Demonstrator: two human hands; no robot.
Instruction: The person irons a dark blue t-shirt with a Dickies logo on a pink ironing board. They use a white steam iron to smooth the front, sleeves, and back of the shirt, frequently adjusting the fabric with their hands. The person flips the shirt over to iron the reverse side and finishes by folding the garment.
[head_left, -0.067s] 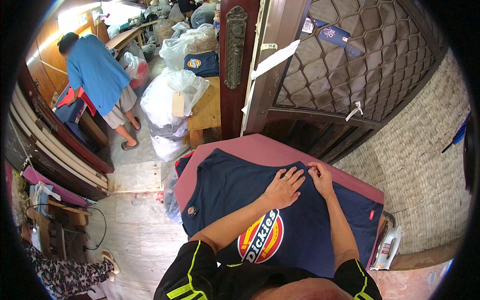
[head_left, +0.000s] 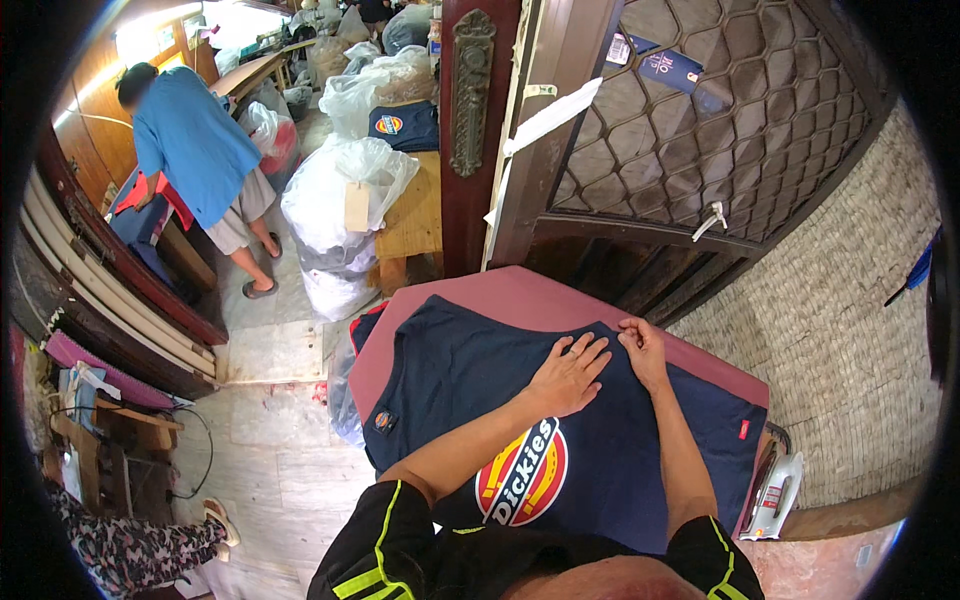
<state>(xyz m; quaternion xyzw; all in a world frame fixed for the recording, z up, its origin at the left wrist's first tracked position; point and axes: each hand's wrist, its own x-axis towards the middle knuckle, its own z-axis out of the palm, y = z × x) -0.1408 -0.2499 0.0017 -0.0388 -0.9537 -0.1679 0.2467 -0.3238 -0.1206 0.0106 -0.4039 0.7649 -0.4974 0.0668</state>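
A navy T-shirt (head_left: 475, 375) with a round red, yellow and white print lies spread over a dusty-pink padded board (head_left: 520, 295). My left hand (head_left: 572, 380) rests on it palm down, fingers stretched and slightly apart, above the print. Close to its right, at the shirt's far edge, my right hand (head_left: 642, 352) has its fingers bent together and pinches the fabric there. The thumb side partly hides how much cloth is caught. The neckline with a small label (head_left: 384, 421) lies toward the left, and a small red tag sits near the right edge.
An iron (head_left: 777, 497) stands by the board's right end. Beyond the board is a metal lattice door (head_left: 720, 120). At far left a person in a blue shirt (head_left: 195, 140) bends over red cloth. Stuffed plastic bags (head_left: 340, 200) and a wooden table (head_left: 412, 205) stand behind.
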